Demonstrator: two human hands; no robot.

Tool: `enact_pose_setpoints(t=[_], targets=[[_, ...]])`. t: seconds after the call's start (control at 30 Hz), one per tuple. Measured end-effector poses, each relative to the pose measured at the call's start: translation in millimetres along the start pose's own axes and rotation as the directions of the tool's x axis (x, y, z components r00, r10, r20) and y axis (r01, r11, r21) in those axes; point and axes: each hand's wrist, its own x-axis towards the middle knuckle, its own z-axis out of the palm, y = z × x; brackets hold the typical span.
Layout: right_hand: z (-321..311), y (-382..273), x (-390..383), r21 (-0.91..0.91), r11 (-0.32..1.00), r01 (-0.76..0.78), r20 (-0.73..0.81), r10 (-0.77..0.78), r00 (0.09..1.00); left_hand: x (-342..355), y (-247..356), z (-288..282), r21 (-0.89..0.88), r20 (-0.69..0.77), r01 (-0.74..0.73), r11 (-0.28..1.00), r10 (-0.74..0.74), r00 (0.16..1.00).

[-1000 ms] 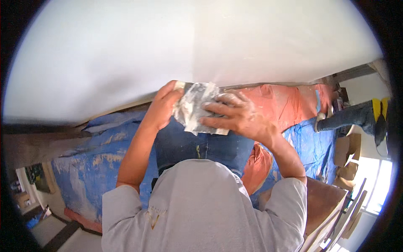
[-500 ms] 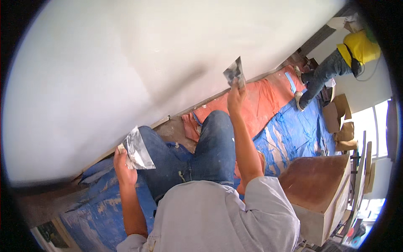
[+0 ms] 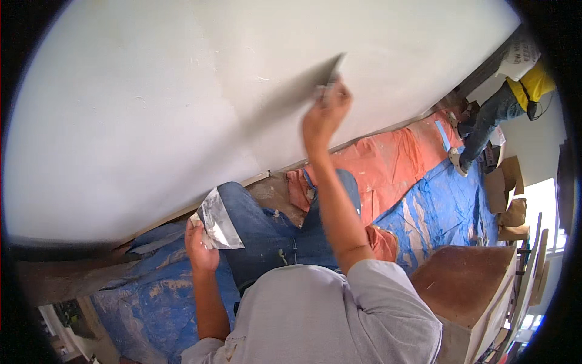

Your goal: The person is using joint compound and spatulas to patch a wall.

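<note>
My right hand (image 3: 326,118) is raised at the white wall (image 3: 151,109), fingers closed round a putty knife (image 3: 335,68). Its blade is seen nearly edge-on at the wall, casting a long shadow; I cannot tell for certain whether it touches. Low on the left, my left hand (image 3: 202,247) grips a second, wide putty knife (image 3: 220,219) by its handle. That knife's metal blade, smeared with whitish filler, lies in front of my bent knee in jeans. Faint ridges and patches mark the wall's surface.
Orange sheeting (image 3: 388,155) and blue tarp (image 3: 418,206) cover the floor along the wall. A brown-topped wooden box (image 3: 464,282) stands close on my right. Another person (image 3: 497,115) in yellow top and jeans stands far right, near cardboard pieces (image 3: 506,185).
My right hand has moved up and slightly left to the wall, its blade turning from face-on to edge-on. The left hand keeps its knife. The whole view has shifted a little.
</note>
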Motion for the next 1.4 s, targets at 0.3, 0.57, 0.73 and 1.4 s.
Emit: enact_pose_setpoints(t=[0.3,0.57,0.73,1.4], targets=[[-25,-93,-103,0.066,0.964,0.259,0.435,-0.261,0.862,-6,7,20,-0.009,-0.061,-0.091,0.996,0.090,0.994],[-58,44,29,0.120,0.961,-0.249,0.010,0.250,0.968,-5,4,-6,-0.004,-0.028,-0.025,1.000,0.024,0.999],[-21,27,67,0.057,0.993,-0.108,-0.075,0.112,0.991,-6,5,0,-0.010,-0.004,-0.009,1.000,0.009,1.000],[-54,112,-29,0.169,0.924,-0.342,0.136,0.322,0.937,-8,2,-2,-0.046,-0.054,-0.036,0.998,0.033,0.998]])
